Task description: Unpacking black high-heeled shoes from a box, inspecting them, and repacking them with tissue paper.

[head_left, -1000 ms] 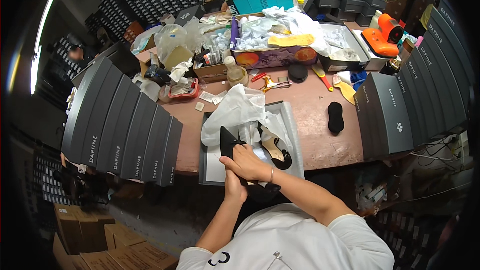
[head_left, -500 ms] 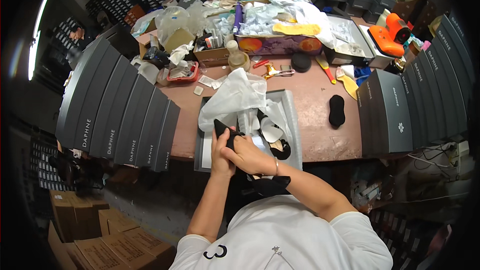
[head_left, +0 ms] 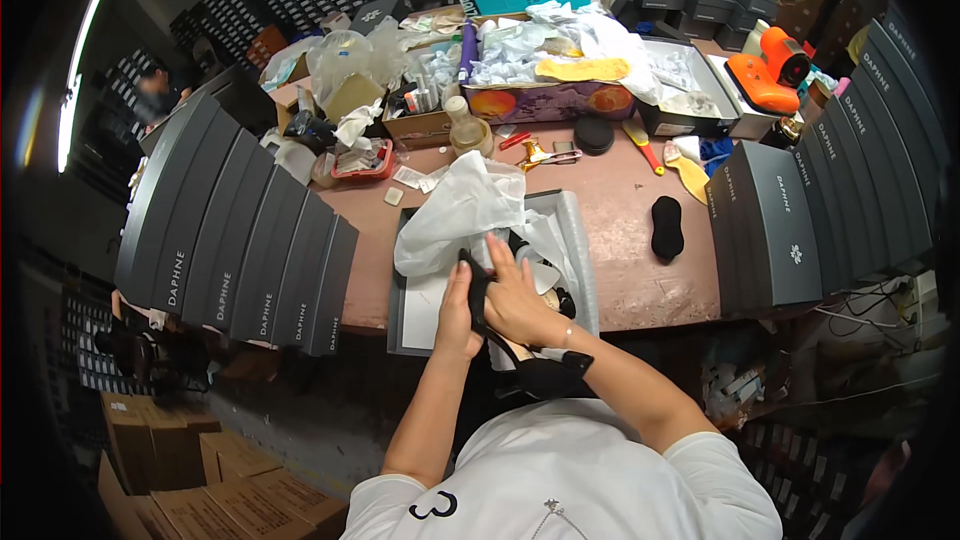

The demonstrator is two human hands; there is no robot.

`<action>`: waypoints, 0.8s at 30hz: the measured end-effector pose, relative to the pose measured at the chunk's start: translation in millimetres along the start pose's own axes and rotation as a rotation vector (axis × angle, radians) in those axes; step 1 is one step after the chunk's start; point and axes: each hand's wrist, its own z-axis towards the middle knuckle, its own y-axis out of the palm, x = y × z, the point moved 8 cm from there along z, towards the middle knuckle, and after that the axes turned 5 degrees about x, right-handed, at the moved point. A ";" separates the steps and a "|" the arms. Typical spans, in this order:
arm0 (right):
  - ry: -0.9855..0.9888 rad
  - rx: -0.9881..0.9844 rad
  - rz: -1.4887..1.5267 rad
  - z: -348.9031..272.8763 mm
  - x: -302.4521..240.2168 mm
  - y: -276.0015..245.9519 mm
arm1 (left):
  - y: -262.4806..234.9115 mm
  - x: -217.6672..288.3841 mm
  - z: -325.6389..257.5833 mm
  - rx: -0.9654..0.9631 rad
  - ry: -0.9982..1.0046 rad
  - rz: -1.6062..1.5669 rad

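Over an open grey shoebox I hold a black pointed-toe shoe, its toe tipped up and its heel end toward my body. My left hand is closed round the front of the shoe. My right hand lies against the shoe's other side, fingers stretched out and slightly apart. White tissue paper spills over the box's far left edge. Inside the box, a second dark shoe shows partly behind my right hand, with white packing around it.
Stacked grey shoeboxes stand left and right. A black oval pad lies right of the open box. Behind are a glue bottle, a brush, a black round tin, a paper-filled carton and an orange device.
My right hand has unfolded from the shoe's toe, its fingers now stretched along the side. The shoe has turned more upright and shifted slightly right.
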 end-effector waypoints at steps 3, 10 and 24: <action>0.096 0.029 0.077 7.8 -8.5 25.6 | -6.2 19.0 -13.7 0.047 0.087 0.106; 0.048 -0.039 0.071 -4.1 -27.3 20.4 | -6.9 24.8 -33.9 0.092 0.119 0.053; -0.112 0.046 0.403 -11.9 -15.1 11.5 | 3.0 1.2 -29.4 -0.054 0.006 -0.043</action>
